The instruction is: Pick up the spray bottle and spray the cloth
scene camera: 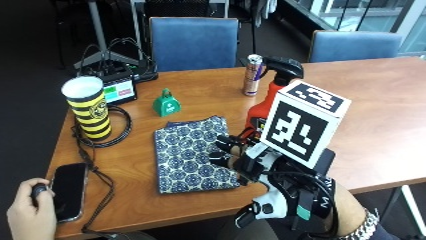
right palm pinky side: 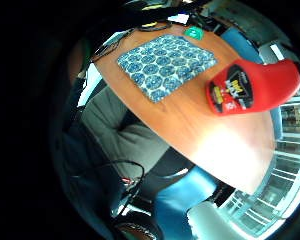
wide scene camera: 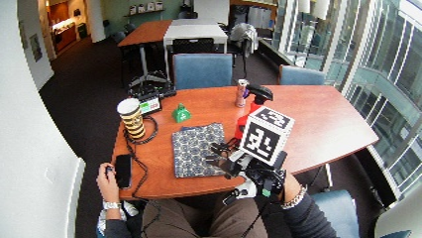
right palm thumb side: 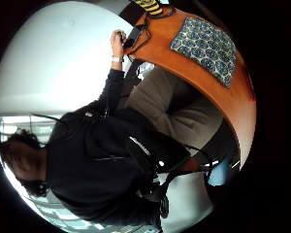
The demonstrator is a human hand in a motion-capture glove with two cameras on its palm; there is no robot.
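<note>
A blue patterned cloth [scene camera: 193, 152] lies flat on the wooden table [scene camera: 373, 110], near its front edge. The red spray bottle [scene camera: 261, 107] with a black trigger head stands upright just right of the cloth, partly hidden behind my hand's gear. My gloved right hand [scene camera: 266, 172] hovers above the table's front edge, in front of the bottle and apart from it. Its fingers [scene camera: 225, 149] reach loosely over the cloth's right edge and hold nothing. The little finger side palm view shows the bottle [right palm pinky side: 255, 87] close by and the cloth [right palm pinky side: 165, 65] beyond it. The thumb side palm view shows only the cloth [right palm thumb side: 206, 46].
A yellow-and-black striped cup [scene camera: 88, 107], a green bell [scene camera: 166, 103] and a drink can [scene camera: 252, 75] stand behind the cloth. A phone [scene camera: 66, 184] with cables lies at the front left, beside the bare left hand [scene camera: 26, 210]. Blue chairs [scene camera: 193, 42] line the far side.
</note>
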